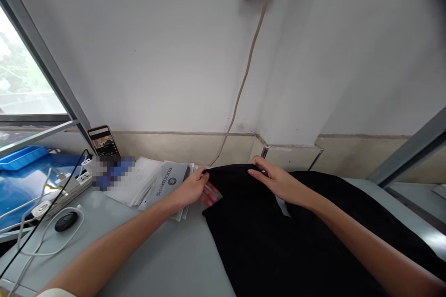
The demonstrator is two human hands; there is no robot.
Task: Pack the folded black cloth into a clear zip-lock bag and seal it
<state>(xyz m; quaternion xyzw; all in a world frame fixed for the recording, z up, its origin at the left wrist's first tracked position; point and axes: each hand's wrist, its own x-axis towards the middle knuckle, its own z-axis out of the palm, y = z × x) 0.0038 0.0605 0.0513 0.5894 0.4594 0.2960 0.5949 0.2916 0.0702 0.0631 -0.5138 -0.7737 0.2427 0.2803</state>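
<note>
A large piece of black cloth [265,241] lies across the right half of the table, perhaps a garment, though its exact kind does not show. My left hand [195,188] pinches the upper left corner between thumb and forefinger, its other fingers spread loosely behind. Along the same top edge, my right hand [270,178] grips the cloth with thumb in front and fingers behind. Between the two hands the edge is lifted and drawn fairly straight. Printed clear plastic bags [167,185] marked ROCKBROS lie just beyond my left hand.
A phone [103,141] leans upright at the wall. A power strip [62,199] with several cables and a black oval device [66,221] sit on the left of the grey table [156,250]. A blue tray [24,157] stands farther left. A cord [249,62] hangs from the wall socket.
</note>
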